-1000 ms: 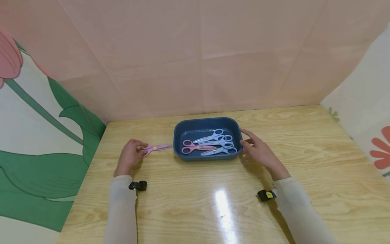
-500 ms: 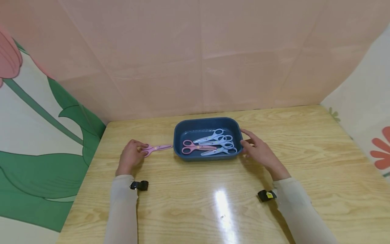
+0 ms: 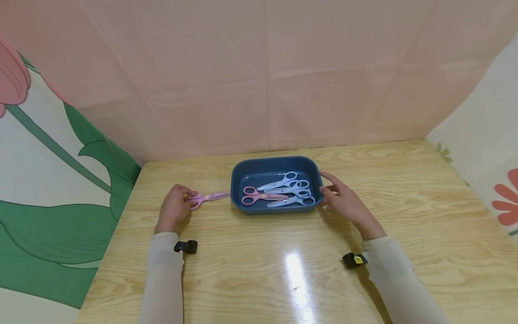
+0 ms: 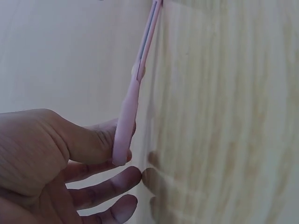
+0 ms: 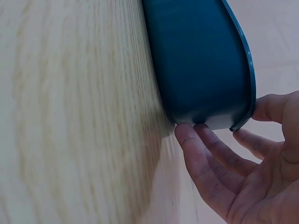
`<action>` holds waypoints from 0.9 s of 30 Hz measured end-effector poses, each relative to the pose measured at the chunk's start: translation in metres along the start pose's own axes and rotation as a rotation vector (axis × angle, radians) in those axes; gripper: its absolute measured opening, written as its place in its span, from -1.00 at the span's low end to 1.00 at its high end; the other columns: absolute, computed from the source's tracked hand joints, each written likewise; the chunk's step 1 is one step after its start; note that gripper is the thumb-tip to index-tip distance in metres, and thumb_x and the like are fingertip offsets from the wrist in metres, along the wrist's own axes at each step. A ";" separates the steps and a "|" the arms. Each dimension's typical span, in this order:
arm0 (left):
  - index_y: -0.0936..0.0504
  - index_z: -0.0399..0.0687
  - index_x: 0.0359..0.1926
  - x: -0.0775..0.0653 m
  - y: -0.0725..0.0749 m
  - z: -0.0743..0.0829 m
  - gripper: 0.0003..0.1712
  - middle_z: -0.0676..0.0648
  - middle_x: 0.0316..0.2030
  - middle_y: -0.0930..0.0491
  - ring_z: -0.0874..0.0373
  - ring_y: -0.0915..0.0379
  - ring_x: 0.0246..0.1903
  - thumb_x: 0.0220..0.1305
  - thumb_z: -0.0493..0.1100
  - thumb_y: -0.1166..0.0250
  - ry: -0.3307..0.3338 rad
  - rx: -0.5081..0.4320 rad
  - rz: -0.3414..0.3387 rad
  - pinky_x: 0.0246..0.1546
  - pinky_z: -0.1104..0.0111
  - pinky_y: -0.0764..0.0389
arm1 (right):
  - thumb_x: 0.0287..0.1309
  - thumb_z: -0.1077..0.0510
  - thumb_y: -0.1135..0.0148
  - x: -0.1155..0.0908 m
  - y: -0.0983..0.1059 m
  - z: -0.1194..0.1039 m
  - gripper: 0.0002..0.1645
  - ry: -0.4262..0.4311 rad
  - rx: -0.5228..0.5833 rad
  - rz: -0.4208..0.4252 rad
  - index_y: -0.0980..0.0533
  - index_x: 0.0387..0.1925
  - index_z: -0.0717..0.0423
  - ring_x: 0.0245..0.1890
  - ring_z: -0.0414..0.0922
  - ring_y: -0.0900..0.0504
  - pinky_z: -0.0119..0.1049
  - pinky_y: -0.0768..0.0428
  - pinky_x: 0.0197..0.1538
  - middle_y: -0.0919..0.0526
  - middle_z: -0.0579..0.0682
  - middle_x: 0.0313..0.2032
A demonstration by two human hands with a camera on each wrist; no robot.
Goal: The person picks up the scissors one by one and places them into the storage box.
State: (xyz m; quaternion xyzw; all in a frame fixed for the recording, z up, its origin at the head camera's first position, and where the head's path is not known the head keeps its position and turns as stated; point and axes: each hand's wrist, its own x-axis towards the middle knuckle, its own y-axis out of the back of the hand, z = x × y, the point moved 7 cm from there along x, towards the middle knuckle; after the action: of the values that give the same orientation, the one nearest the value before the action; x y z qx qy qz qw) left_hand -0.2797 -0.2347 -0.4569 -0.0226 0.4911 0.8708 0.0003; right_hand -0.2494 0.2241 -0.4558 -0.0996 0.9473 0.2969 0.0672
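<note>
My left hand (image 3: 175, 204) pinches pink scissors (image 3: 210, 196) by the handle loops, thumb on one side and fingertips on the other. Their blades point right, the tip close to the left end of a dark blue tray (image 3: 236, 180). In the left wrist view the scissors (image 4: 126, 123) stand edge-on, close over the table, and the lower fingers hang below the handle. My right hand (image 3: 341, 200) touches the tray's right end. The right wrist view shows its fairly straight fingers (image 5: 201, 163) against the tray's end wall (image 5: 203, 70). Inside the tray lie pink scissors (image 3: 252, 195) and light blue scissors (image 3: 277, 183).
The wood-grain table (image 3: 243, 261) carries the tray near its back edge, in front of a pink wall covering (image 3: 263, 90). Flower-patterned panels stand at the left (image 3: 52, 180) and right. Small black cameras sit on the left wrist (image 3: 186, 246) and right wrist (image 3: 354, 260).
My left hand and the pink scissors have shifted very slightly right, toward the tray. The right hand and the tray stay in place.
</note>
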 end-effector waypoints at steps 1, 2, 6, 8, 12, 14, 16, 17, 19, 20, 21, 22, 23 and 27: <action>-0.71 -0.22 -0.03 0.000 0.000 0.001 -0.76 -0.28 0.04 -0.53 -0.16 -0.48 0.02 0.29 -0.28 -0.34 0.000 -0.005 0.000 0.14 -0.03 -0.49 | 0.53 -0.12 0.11 0.000 0.000 0.000 -0.32 0.003 0.002 0.000 0.00 0.56 -0.24 -0.13 0.04 -0.70 -0.12 -0.74 -0.08 -0.46 0.38 0.25; -0.70 -0.22 -0.02 0.000 0.001 0.002 -0.75 -0.28 0.04 -0.53 -0.16 -0.48 0.00 0.30 -0.28 -0.33 0.002 -0.010 -0.001 0.13 -0.03 -0.50 | 0.53 -0.12 0.11 0.000 0.000 0.000 -0.32 0.003 0.004 0.001 -0.01 0.56 -0.24 -0.13 0.04 -0.70 -0.12 -0.74 -0.08 -0.46 0.38 0.25; -0.69 -0.21 0.01 0.001 0.003 0.005 -0.74 -0.29 0.03 -0.57 -0.12 -0.49 -0.07 0.31 -0.27 -0.33 -0.001 -0.023 -0.002 0.02 0.03 -0.51 | 0.53 -0.12 0.12 0.000 0.000 0.000 -0.32 -0.003 0.004 -0.001 0.00 0.56 -0.26 -0.13 0.05 -0.70 -0.13 -0.74 -0.08 -0.46 0.37 0.25; -0.68 -0.19 0.01 0.001 0.005 0.006 -0.74 -0.28 0.05 -0.59 -0.10 -0.48 -0.10 0.31 -0.26 -0.33 0.006 -0.035 -0.003 0.00 0.05 -0.51 | 0.53 -0.11 0.12 0.001 0.000 0.001 -0.32 -0.007 0.003 -0.002 0.00 0.56 -0.26 -0.13 0.05 -0.70 -0.13 -0.74 -0.08 -0.47 0.36 0.24; -0.68 -0.16 0.00 0.000 0.008 0.009 -0.74 -0.27 0.09 -0.63 -0.09 -0.48 -0.11 0.31 -0.25 -0.33 0.020 -0.072 0.001 0.05 0.03 -0.51 | 0.53 -0.10 0.12 0.001 0.001 0.001 -0.33 -0.002 0.009 0.002 -0.01 0.56 -0.24 -0.14 0.05 -0.69 -0.13 -0.74 -0.09 -0.47 0.37 0.23; -0.68 -0.16 -0.01 0.000 0.008 0.010 -0.75 -0.25 0.11 -0.64 -0.08 -0.50 -0.06 0.29 -0.25 -0.34 0.016 -0.089 0.007 0.12 0.02 -0.50 | 0.54 -0.09 0.11 0.000 0.001 0.001 -0.32 0.004 0.014 0.003 -0.01 0.56 -0.22 -0.15 0.04 -0.69 -0.12 -0.75 -0.09 -0.47 0.38 0.23; -0.69 -0.16 -0.02 0.000 0.008 0.011 -0.75 -0.24 0.11 -0.65 -0.08 -0.53 -0.02 0.28 -0.25 -0.36 0.007 -0.099 0.016 0.14 0.02 -0.52 | 0.53 -0.08 0.11 0.000 0.001 0.001 -0.33 0.004 0.023 0.003 -0.01 0.56 -0.23 -0.15 0.05 -0.68 -0.12 -0.75 -0.09 -0.47 0.39 0.23; -0.70 -0.17 -0.03 0.000 0.008 0.011 -0.75 -0.24 0.10 -0.65 -0.07 -0.54 -0.07 0.27 -0.25 -0.37 0.001 -0.099 0.022 0.11 0.04 -0.53 | 0.53 -0.08 0.11 0.000 0.001 0.002 -0.32 0.003 0.023 0.001 -0.01 0.56 -0.23 -0.15 0.04 -0.68 -0.12 -0.75 -0.08 -0.47 0.38 0.23; -0.72 -0.17 -0.05 0.000 0.009 0.012 -0.75 -0.25 0.07 -0.66 -0.07 -0.56 -0.12 0.24 -0.25 -0.40 -0.009 -0.100 0.041 0.10 0.05 -0.55 | 0.53 -0.08 0.11 0.001 0.001 0.002 -0.32 -0.001 0.021 -0.002 0.00 0.56 -0.25 -0.15 0.04 -0.68 -0.12 -0.75 -0.08 -0.46 0.38 0.24; -0.73 -0.17 -0.05 0.000 0.009 0.013 -0.74 -0.27 0.06 -0.67 -0.07 -0.55 -0.17 0.23 -0.24 -0.41 -0.010 -0.096 0.046 0.06 0.07 -0.55 | 0.53 -0.08 0.11 0.001 0.000 0.003 -0.32 -0.004 0.021 -0.002 0.00 0.56 -0.26 -0.14 0.04 -0.68 -0.12 -0.75 -0.07 -0.46 0.37 0.24; -0.73 -0.17 -0.06 0.000 0.010 0.013 -0.74 -0.28 0.05 -0.66 -0.06 -0.55 -0.22 0.21 -0.24 -0.42 -0.010 -0.094 0.050 0.01 0.09 -0.56 | 0.53 -0.08 0.11 0.001 0.000 0.003 -0.32 -0.004 0.020 -0.002 0.00 0.56 -0.27 -0.15 0.04 -0.68 -0.12 -0.75 -0.07 -0.46 0.37 0.24; -0.74 -0.17 -0.06 -0.001 0.010 0.013 -0.73 -0.29 0.04 -0.66 -0.05 -0.53 -0.26 0.20 -0.25 -0.43 -0.008 -0.093 0.053 -0.04 0.12 -0.56 | 0.53 -0.09 0.10 0.002 0.000 0.003 -0.32 -0.005 0.018 -0.002 0.00 0.56 -0.27 -0.15 0.03 -0.68 -0.12 -0.75 -0.06 -0.47 0.36 0.24; -0.75 -0.17 -0.07 0.000 0.010 0.014 -0.73 -0.31 0.02 -0.66 -0.02 -0.51 -0.30 0.18 -0.25 -0.44 -0.006 -0.091 0.054 -0.10 0.16 -0.55 | 0.53 -0.09 0.10 0.002 0.000 0.004 -0.32 -0.007 0.014 -0.001 -0.01 0.56 -0.28 -0.15 0.03 -0.68 -0.12 -0.74 -0.06 -0.47 0.36 0.23; -0.76 -0.16 -0.08 0.000 0.010 0.014 -0.70 -0.31 -0.02 -0.64 -0.01 -0.50 -0.29 0.12 -0.26 -0.49 -0.002 -0.087 0.052 -0.18 0.23 -0.52 | 0.52 -0.10 0.09 0.002 0.000 0.003 -0.32 -0.003 0.012 0.001 -0.01 0.56 -0.26 -0.18 0.02 -0.69 -0.12 -0.74 -0.06 -0.48 0.36 0.22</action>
State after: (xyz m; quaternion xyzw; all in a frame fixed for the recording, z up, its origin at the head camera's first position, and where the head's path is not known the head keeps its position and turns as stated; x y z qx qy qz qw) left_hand -0.2804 -0.2276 -0.4408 -0.0090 0.4531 0.8911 -0.0232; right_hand -0.2513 0.2258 -0.4588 -0.0983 0.9490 0.2915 0.0690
